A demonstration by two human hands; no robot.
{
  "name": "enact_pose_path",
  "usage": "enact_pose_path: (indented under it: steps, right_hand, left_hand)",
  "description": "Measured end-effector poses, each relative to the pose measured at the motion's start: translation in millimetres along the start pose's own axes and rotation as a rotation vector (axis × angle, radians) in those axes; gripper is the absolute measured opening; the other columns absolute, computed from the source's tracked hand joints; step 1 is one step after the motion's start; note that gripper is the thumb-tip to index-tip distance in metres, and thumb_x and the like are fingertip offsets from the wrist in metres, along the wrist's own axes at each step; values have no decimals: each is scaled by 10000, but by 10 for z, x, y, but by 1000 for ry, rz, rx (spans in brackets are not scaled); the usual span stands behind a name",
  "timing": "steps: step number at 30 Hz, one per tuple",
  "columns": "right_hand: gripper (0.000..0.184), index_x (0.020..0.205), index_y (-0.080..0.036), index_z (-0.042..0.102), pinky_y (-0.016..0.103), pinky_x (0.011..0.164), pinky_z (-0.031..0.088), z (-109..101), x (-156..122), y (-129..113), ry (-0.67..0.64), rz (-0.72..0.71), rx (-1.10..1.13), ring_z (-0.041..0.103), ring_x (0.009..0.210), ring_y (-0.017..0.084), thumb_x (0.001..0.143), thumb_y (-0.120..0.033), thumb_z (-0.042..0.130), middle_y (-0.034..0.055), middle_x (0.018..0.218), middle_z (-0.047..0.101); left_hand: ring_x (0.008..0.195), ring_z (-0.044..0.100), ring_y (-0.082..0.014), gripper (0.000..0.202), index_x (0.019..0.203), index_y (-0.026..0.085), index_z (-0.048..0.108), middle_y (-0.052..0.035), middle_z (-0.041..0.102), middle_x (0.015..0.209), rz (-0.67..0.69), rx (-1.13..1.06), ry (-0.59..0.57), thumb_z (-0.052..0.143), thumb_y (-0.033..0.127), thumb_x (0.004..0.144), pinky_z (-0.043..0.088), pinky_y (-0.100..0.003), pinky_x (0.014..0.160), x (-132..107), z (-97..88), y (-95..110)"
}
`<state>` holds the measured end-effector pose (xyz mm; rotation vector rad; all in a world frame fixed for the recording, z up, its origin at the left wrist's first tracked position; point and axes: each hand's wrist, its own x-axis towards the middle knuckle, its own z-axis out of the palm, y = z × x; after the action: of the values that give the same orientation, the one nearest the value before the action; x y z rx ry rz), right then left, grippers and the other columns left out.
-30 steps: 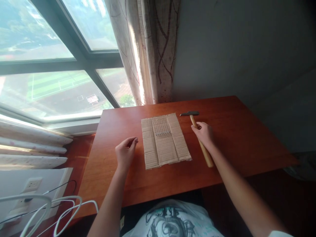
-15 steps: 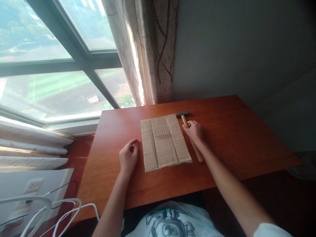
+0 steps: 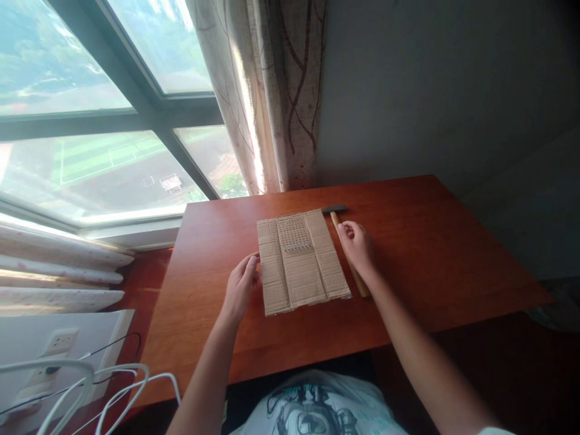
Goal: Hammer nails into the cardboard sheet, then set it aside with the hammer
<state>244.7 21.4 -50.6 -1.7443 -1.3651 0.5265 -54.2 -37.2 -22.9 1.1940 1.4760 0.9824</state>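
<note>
1. Lying flat on the reddish-brown table [image 3: 421, 254] is a piece of cardboard [image 3: 312, 275], which has a grid of small dark dots [image 3: 294, 232] in its upper middle part.
2. Beside its right edge rests a hammer [image 3: 351, 266], whose head is near the upper right corner.
3. The left hand [image 3: 242, 281] is partly open at the cardboard's left edge; I cannot tell if it pinches it.
4. The right hand [image 3: 357, 244], with fingers loosely bent, is at the hammer's handle; its grip is unclear.
5. Behind the table hangs a patterned curtain [image 3: 290, 90].
</note>
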Motion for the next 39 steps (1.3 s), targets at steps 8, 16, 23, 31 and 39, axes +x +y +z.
enact_pose_path:
  steps: [8, 16, 23, 31, 39]
  right_hand:
    - [369, 1080, -235, 666, 350, 868, 529, -115, -536, -332, -514, 367, 812, 666, 1024, 247, 871, -531, 593, 44, 995, 742]
    - [323, 1067, -208, 660, 379, 765, 578, -238, -592, -341, -558, 593, 995, 716, 920, 266, 848, -446, 650, 67, 947, 758]
    - [266, 1018, -197, 675, 407, 799, 588, -741, -297, -247, -439, 544, 957, 720, 939, 277, 865, -408, 622, 85, 960, 761]
    - [297, 1039, -182, 681, 450, 807, 594, -1198, 250, 146, -398, 541, 818, 723, 944, 302, 867, -393, 561, 110, 918, 763]
    - [344, 1031, -157, 685, 464, 750, 607, -1272, 480, 476, -411, 645, 759, 735, 875, 303, 880, -412, 509, 133, 883, 760]
  left_hand:
    - [1066, 649, -283, 571, 1211, 162, 647, -107, 713, 1145, -78, -106, -221, 628, 578, 820, 508, -370, 933, -100, 166, 156]
    - [1167, 622, -317, 605, 1216, 149, 635, -129, 691, 1224, -132, -240, -252, 686, 566, 780, 510, -405, 972, -143, 424, 177]
    - [1196, 603, -313, 510, 1166, 158, 627, -116, 672, 1260, -34, -289, -337, 673, 519, 808, 495, -409, 1002, 42, 929, 433]
    - [1179, 608, -305, 437, 1148, 174, 634, -106, 683, 1232, 29, -333, -347, 657, 467, 825, 479, -437, 1034, 406, 1762, 480]
    - [1209, 591, -320, 485, 1179, 203, 643, -94, 682, 1242, -12, -257, -367, 663, 514, 807, 469, -439, 1043, 659, 2134, 403]
